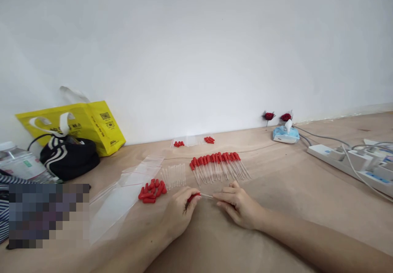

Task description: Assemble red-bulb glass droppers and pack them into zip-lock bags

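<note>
My left hand [182, 207] is closed around a red rubber dropper bulb [194, 197], mostly hidden by the fingers. From the bulb a thin clear dropper tube [206, 196] runs to the right. My right hand [238, 205] pinches the tube's far end between thumb and fingers. Just beyond both hands lies a row of droppers with red bulbs [217, 164], their clear tubes pointing toward me. Left of that row are several bare clear tubes [174, 175]. Beside my left hand sits a pile of loose red bulbs [152, 190].
Clear plastic bags [119, 205] lie on the wooden table at left. Near the wall are small bags with red bulbs [209, 140]. A yellow bag [102, 127], black pouch [72, 158] and bottle [23, 162] stand left. Right are a tissue pack [285, 134] and power strip [325, 155].
</note>
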### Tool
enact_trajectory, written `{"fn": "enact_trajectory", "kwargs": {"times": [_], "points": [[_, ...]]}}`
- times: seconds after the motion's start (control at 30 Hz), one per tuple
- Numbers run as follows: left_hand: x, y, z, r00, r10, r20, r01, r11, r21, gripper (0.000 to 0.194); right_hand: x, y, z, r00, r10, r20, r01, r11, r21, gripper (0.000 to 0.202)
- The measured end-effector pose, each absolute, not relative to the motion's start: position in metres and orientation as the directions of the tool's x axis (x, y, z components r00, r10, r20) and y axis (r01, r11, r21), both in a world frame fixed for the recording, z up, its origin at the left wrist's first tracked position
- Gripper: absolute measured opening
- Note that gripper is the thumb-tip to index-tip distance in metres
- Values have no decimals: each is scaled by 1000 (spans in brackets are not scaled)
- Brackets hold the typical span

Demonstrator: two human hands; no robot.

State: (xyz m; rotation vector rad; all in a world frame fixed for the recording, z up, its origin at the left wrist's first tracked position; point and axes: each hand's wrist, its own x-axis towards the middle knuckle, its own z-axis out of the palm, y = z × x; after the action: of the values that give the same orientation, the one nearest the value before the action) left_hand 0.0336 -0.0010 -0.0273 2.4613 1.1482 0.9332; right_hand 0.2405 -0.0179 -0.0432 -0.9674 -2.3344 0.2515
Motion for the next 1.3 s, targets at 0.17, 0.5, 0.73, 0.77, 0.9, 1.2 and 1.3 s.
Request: {"fn": "enact_trajectory", "kwargs": {"times": [0.17,0.5,0.73,0.77,0.9,1.2,1.3], "points": [[35,-10,-20,584,684,436,575,-728,372,18,250,-14,-37,-638,671,378,586,741,-327,22],[34,-10,-28,665,592,456,529,-804,271,17,245,-15,-41,-642,632,433,583,770,-259,21],[35,-10,-28,682,586,438,521,-809,271,21,235,-17,-41,-619,642,452,613,755,-232,22],[36,-10,-27,685,586,433,522,-809,270,21,234,-17,-41,-615,646,452,617,751,-234,22],[36,-9,-27,696,575,430,505,-817,277,23,233,-18,-41,-611,657,443,627,742,-236,23],[27,1,-19,783,504,364,500,-859,114,24,233,-17,-38,-610,642,464,666,733,-139,19],[26,4,-17,772,504,388,531,-846,42,24,231,-16,-33,-621,630,467,683,727,-72,17]]}}
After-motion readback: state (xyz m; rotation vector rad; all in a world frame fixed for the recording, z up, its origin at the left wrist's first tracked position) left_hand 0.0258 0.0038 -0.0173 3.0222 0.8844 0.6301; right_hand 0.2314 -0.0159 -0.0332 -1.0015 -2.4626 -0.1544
